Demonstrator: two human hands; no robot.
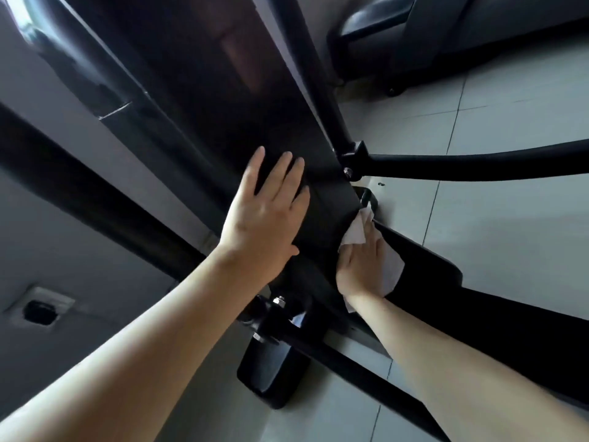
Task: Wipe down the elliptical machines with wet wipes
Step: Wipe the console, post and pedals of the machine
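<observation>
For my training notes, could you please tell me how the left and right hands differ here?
The left hand is bare, flat on the black housing with fingers spread; the right hand presses a white wipe against the housing's lower side. The left hand sits higher than the right hand. Both bear on that housing.

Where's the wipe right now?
Head view, right of centre: the wipe is under the right hand, pressed to the housing at its lower right edge, just below the bolt.
</observation>
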